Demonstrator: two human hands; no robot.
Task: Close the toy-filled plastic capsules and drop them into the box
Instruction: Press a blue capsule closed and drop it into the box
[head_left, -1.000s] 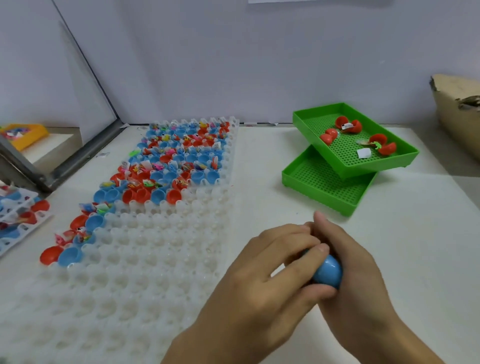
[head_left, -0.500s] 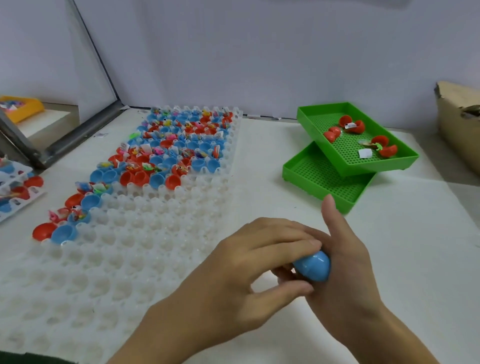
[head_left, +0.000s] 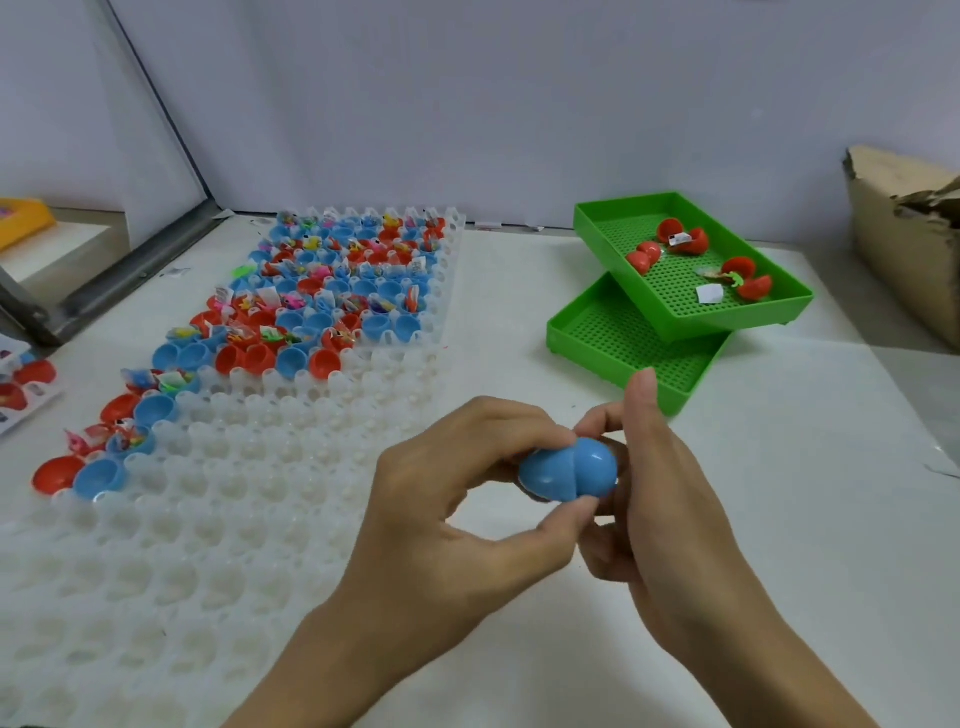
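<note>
two hands share one blue capsule (head_left: 569, 469) above the table (head_left: 779, 519): the left hand (head_left: 467, 499) has a pinching grip on it, the right hand (head_left: 660, 493) cups its far end. its long axis runs left to right. press both halves squarely along that axis; the seam looks seated, though partly hidden.

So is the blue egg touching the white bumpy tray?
Apart. The head view shows the blue egg held up between both hands, above the table, right of the white tray.
</note>
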